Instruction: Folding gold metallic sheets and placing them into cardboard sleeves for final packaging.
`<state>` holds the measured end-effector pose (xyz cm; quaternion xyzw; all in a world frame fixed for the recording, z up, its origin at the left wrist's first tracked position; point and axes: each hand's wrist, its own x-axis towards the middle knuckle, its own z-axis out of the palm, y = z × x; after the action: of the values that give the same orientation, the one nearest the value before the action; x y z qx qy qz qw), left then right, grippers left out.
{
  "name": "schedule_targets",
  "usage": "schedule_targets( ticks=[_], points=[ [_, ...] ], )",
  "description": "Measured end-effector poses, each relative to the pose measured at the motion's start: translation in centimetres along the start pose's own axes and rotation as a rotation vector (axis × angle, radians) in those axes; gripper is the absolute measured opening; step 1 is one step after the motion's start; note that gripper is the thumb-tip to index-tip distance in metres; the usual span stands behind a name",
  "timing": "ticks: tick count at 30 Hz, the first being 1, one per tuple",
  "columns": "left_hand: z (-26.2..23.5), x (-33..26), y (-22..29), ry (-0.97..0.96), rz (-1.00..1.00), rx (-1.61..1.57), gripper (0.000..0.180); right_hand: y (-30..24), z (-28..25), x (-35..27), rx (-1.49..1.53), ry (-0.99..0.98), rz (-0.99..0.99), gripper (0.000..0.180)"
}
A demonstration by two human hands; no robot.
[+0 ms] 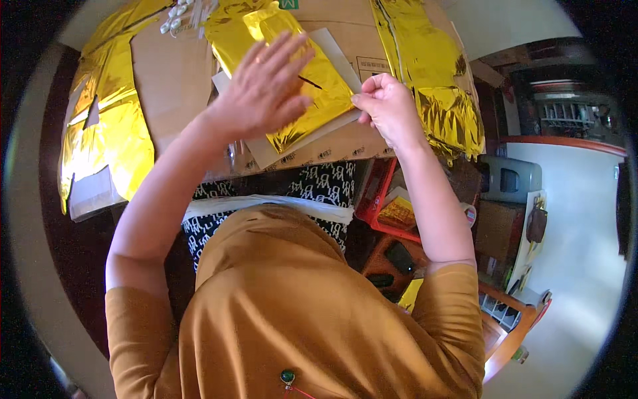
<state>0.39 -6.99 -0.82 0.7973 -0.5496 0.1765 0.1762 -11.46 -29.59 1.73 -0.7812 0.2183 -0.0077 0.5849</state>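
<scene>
Gold foil sheet (312,86) lies wrapped over a grey card backing (332,50) on the cardboard-covered worktop (173,80), directly ahead of me. My left hand (266,86) rests flat on the foil with its fingers (286,56) spread wide, holding nothing, only pressing down. My right hand (389,106) sits at the foil's right edge, its fingers (367,100) pinched shut on that edge.

Risks noted. Foil of this kind looks thin and creased; a hard pull at the pinched edge could tear it or drag it off the card. If my flat palm lifts or slides, I judge the sheet would shift out of square. Wrinkles already show near the lower corner.

Surface: more gold foil (106,113) lies left of the wrapped card, and another crumpled length (432,73) lies right of it, overhanging the worktop edge. Small white pieces (174,16) sit beyond it, to the left.

Room: a red crate (379,199) sits below and right of the card; further right, wooden furniture (512,326) and pale floor (578,226).
</scene>
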Motion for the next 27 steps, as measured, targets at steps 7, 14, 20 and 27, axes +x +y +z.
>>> schedule_targets(
  ticks=[7, 14, 20, 27],
  points=[
    [-1.7, -2.8, 2.9, -0.295, 0.061, -0.102, 0.068, 1.0, 1.3, -0.8, -0.193, 0.17, -0.251, 0.009],
    [-1.8, -2.8, 3.1, -0.201, 0.056, -0.151, 0.067, 1.9, 2.8, -2.8, -0.83, 0.458, -0.726, 0.008],
    [-1.4, -3.5, 2.4, -0.157, -0.007, -0.196, 0.058, 2.0, 4.1, -4.2, -0.881, 0.371, -0.91, 0.024],
    [-1.1, -3.4, 2.6, -0.149, -0.034, -0.183, 0.054, 1.8, 6.4, -7.5, -0.966, 0.199, -0.699, 0.054]
  ],
)
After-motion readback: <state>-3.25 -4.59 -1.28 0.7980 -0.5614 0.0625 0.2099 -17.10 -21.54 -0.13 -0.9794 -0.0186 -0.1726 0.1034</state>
